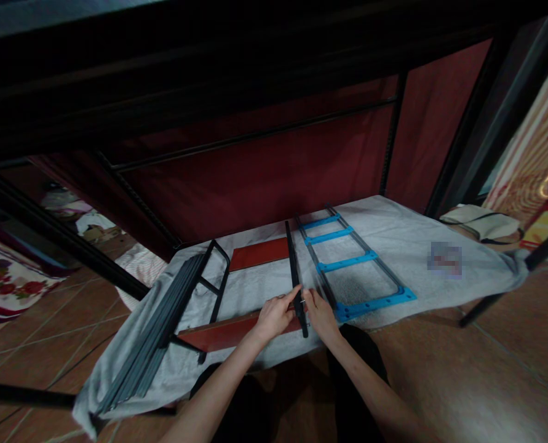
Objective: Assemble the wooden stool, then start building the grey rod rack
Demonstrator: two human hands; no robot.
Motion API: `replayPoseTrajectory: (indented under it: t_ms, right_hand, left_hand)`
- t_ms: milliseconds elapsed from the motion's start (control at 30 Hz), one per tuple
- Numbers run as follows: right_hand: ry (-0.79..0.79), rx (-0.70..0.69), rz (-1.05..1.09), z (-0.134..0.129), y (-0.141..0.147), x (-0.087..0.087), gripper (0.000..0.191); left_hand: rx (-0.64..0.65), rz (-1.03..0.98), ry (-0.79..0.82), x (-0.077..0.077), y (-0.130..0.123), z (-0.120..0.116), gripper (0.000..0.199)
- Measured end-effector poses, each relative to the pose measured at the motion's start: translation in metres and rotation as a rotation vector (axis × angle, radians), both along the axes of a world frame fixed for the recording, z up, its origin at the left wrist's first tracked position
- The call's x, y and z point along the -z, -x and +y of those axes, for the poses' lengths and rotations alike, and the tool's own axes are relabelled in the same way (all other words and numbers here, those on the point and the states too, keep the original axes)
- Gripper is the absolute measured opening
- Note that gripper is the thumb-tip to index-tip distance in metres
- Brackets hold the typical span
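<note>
Left grip (274,315): holding black bar (293,258), near end
Right grip (320,315): pinching thin piece (302,301), bar's right side
Long axis: straight ahead

I count two hands (276,317) and one black rail (293,261) between them; round about, two red boards (261,254) at eleven and eight o'clock, four blue bars (347,261) toward two, one black frame (221,291) at nine, grey rods (156,332) too bunched to number.

**Cloth-draped low platform (407,231): items observed**

Pale grey cloth (255,288), creased. On it, left to right: bundled grey tubes (158,329); left black frame (209,286); two red-brown boards (261,254); right black bar (293,264); blue-and-grey ladder-shaped frame (347,262); blurred item (445,260), unidentifiable.
</note>
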State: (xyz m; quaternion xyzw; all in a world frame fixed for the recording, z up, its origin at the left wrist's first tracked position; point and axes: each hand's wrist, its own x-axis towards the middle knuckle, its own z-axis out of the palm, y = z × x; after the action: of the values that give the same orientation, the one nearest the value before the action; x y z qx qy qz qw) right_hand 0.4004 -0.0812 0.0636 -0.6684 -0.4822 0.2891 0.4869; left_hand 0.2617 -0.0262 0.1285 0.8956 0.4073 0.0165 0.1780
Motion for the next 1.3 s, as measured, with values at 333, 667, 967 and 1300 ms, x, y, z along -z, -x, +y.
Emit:
replayPoseTrajectory:
  t_ms: [333,667,967,1300]
  right_hand:
    - [-0.074,-0.079,-0.178,-0.005,-0.004,0.005,0.043]
    - [-0.039,-0.018,-0.058,-0.013,-0.007,0.005,0.040]
    - [-0.054,-0.081,-0.169,-0.003,-0.007,0.002,0.041]
    - [-0.105,-0.120,-0.049,-0.005,-0.005,0.009,0.036]
  left_hand:
    - [0.011,-0.014,-0.014,0.001,-0.002,0.001,0.068]
    - [0.004,-0.011,0.001,-0.001,-0.002,0.000,0.071]
    - [0.042,-0.002,-0.045,0.005,-0.002,0.003,0.072]
    - [0.037,0.018,-0.036,0.003,-0.003,0.002,0.075]
